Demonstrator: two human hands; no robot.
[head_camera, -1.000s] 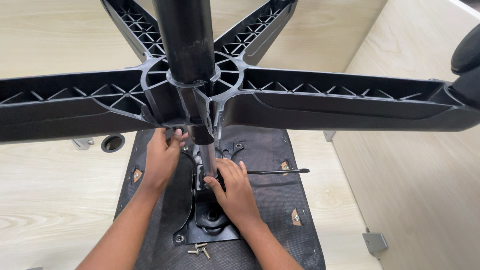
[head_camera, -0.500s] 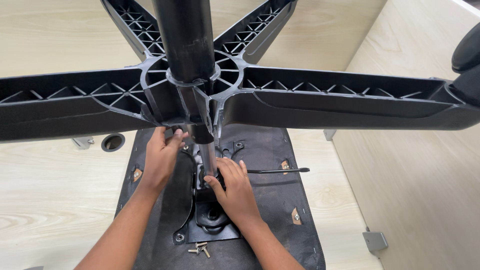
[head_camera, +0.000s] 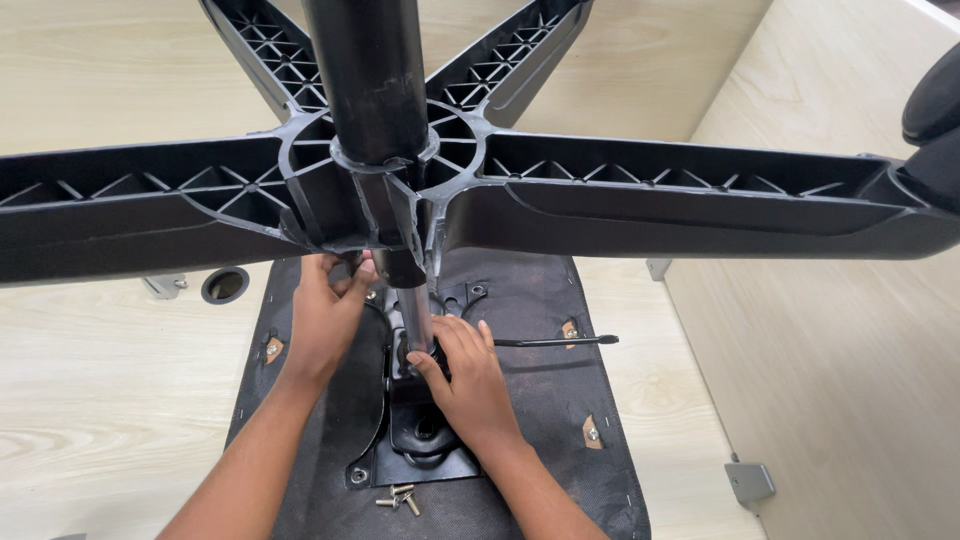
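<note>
— What's hidden here?
— The black five-legged chair base (head_camera: 700, 190) fills the far half of the view, its legs cut off at both edges. Its hub covers the top of the metal gas cylinder (head_camera: 415, 315) and the tips of the left hand (head_camera: 325, 315).
— So what are the fingers doing?
— The left hand's fingers curl up around the cylinder just under the hub, gripping it. The right hand (head_camera: 470, 385) lies low, fingers bent around the cylinder's foot at the black mechanism plate (head_camera: 425, 445).
— And the arms?
— Both forearms reach in from the near edge across the upturned seat underside (head_camera: 540, 400). Loose screws (head_camera: 398, 497) lie between them.
</note>
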